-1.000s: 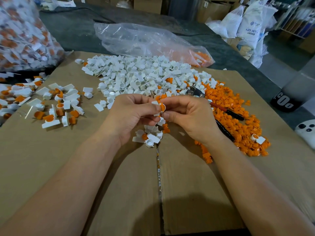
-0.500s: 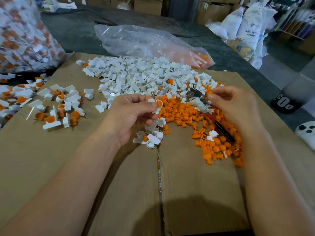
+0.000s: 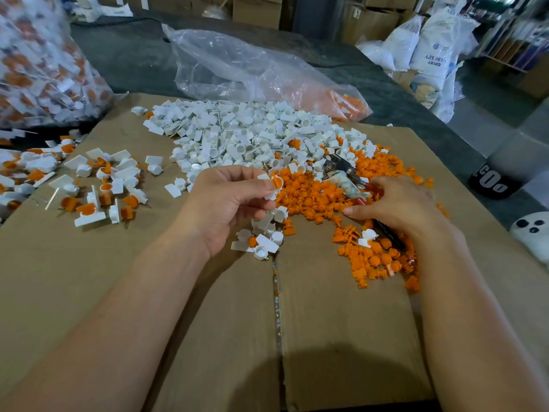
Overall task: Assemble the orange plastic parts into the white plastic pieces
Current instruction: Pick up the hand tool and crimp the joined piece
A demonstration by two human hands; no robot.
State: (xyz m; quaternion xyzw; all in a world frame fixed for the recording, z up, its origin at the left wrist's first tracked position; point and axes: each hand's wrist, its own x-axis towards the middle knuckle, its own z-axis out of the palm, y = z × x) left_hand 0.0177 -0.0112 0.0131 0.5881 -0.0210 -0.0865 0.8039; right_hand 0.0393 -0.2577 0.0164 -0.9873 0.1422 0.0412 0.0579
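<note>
My left hand [image 3: 225, 203] pinches a white piece with an orange part in it [image 3: 274, 183] between thumb and fingertips, above the cardboard. My right hand [image 3: 398, 206] lies palm down on the heap of orange parts [image 3: 315, 197]. Its fingers curl over the red handles of the pliers [image 3: 341, 171] and its thumb stretches out over the parts. What its fingers hold is hidden. The big heap of white pieces [image 3: 252, 138] lies behind both hands. A small cluster of white pieces [image 3: 264, 242] sits just under my left hand.
Assembled white-and-orange pieces [image 3: 101, 188] are scattered at the left of the cardboard sheet [image 3: 208, 337]. A full bag of them [image 3: 38, 69] stands far left, and a nearly empty clear bag [image 3: 252, 69] lies behind the heap. A black container [image 3: 490, 182] stands off the right edge.
My right hand left my left hand, went right to the pliers, then came down and back onto the orange heap. My left hand kept its hold on the piece.
</note>
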